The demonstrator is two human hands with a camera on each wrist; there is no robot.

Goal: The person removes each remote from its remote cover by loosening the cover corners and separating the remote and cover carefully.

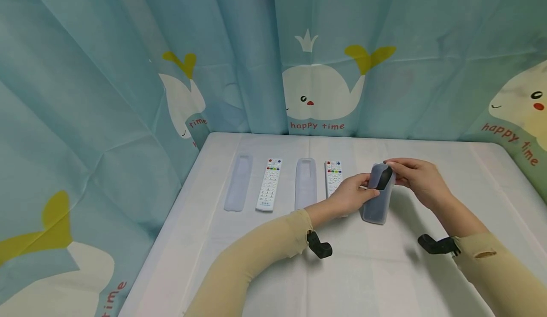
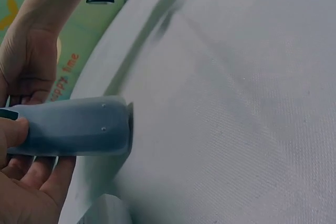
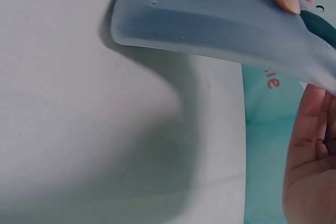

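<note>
A translucent remote control cover [image 1: 376, 208] with something dark inside is held tilted up between both hands, at the right of the row. Black shows through the opening near its upper end. My left hand [image 1: 351, 195] grips its left side, thumb on the near face and fingers behind. At the upper right edge, my right hand [image 1: 419, 180] pinches the cover. The right wrist view shows the cover's long smooth face [image 3: 210, 24] with its closed end low over the table. How far the dark thing sits inside cannot be told.
Left of the hands lie a white remote control [image 1: 334, 172], partly hidden by the left hand, a flat translucent cover [image 1: 306, 184], another white remote [image 1: 269, 184] and another cover [image 1: 238, 184]. They rest on a white-covered table [image 1: 342, 279]. A patterned curtain [image 1: 248, 70] hangs behind.
</note>
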